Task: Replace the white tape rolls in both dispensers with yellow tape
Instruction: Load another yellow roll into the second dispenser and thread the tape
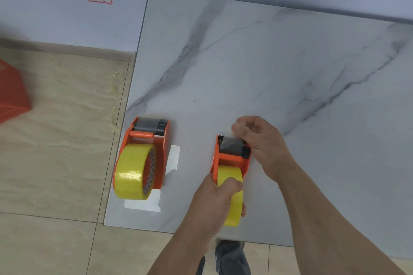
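The left hand (215, 201) is wrapped around a yellow tape roll (232, 196) seated in an orange dispenser (230, 158), thumb over the top of the roll and fingertips showing past its far side, so the grip is closed on the roll; the right hand (260, 140) sits at the dispenser's front end, thumb and forefinger pinched together just above the serrated cutter, with the other fingers curled beside the dark front roller; something thin and pale seems to be caught in that pinch, but it is too blurred to tell what; well to the left of the left hand's fingers a second orange dispenser (154, 152) lies on the marble table (290, 62), untouched, with its own yellow roll (133, 171) mounted at the near end and its cutter pointing away; both dispensers rest near the table's near left corner; beyond the table edge, far left of both hands, tan floor tiles (55, 140) and part of a red crate (11, 91) show.
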